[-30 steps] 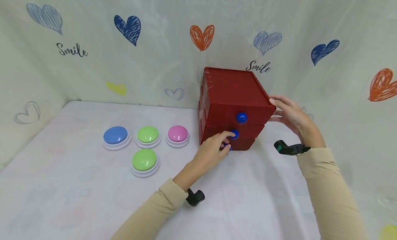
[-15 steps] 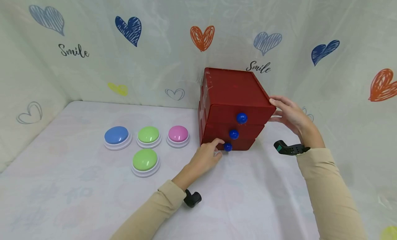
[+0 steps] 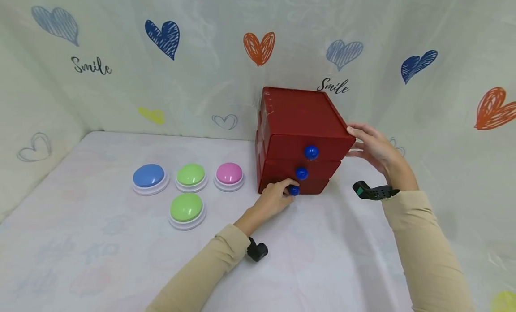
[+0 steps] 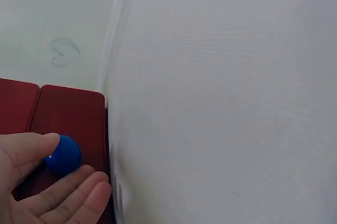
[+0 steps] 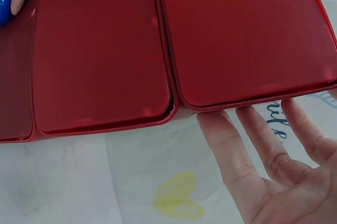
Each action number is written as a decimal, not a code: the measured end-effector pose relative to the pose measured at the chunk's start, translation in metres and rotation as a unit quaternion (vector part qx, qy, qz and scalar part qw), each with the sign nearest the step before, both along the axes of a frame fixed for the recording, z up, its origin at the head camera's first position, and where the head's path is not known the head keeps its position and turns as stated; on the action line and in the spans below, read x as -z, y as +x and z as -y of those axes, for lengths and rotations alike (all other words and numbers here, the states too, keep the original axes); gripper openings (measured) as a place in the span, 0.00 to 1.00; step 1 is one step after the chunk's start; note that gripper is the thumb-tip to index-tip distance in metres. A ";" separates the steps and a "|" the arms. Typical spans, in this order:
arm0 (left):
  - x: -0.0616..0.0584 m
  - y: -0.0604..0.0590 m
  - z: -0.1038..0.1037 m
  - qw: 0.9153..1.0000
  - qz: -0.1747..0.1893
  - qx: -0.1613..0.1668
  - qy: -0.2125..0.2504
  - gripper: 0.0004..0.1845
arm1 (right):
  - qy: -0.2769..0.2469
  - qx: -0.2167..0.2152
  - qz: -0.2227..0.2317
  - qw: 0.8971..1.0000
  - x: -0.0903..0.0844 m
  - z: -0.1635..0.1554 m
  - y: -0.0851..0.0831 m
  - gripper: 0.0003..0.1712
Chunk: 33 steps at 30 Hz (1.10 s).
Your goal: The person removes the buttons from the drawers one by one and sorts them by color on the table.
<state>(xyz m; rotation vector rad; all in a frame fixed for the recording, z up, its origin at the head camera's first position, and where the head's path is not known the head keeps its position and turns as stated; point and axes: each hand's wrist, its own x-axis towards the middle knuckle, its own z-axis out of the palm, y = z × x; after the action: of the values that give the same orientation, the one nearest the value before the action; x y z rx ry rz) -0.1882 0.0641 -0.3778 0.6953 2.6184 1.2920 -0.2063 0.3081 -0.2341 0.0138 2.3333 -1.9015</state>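
Worktop point(image 3: 80, 258) – red box point(image 3: 300, 119) at back, three drawers stacked. Right hand point(image 3: 372, 146) flat, fingers straight against box side. Left hand point(image 3: 274, 197) pinching bottom knob point(image 3: 294, 191) – thumb and fingers curled round it.

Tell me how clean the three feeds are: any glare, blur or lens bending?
Head view: even soft light, sharp, backdrop bowed at the edges. Left wrist view: mostly pale cloth, fingers soft round the blue knob. Right wrist view: faint sheen on the red drawer box, no harsh glare.
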 end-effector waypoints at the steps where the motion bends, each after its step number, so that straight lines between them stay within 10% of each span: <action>1: 0.000 -0.001 -0.001 1.000 -0.004 -0.003 -0.003 0.17 | -0.004 -0.003 0.000 1.000 0.000 0.000 0.000 0.22; 10: -0.003 -0.006 -0.004 0.998 -0.050 -0.023 -0.020 0.11 | 0.001 -0.008 -0.003 1.000 0.001 0.001 -0.001 0.21; 33: -0.008 0.001 -0.004 0.999 -0.031 -0.018 -0.029 0.11 | -0.005 -0.006 0.003 1.000 0.001 0.001 -0.002 0.20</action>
<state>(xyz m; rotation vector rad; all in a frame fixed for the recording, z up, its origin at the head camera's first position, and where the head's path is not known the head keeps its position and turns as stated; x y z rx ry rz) -0.1868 0.0676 -0.3703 0.6926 2.7182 1.2178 -0.2078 0.3068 -0.2350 0.0047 2.3150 -1.9039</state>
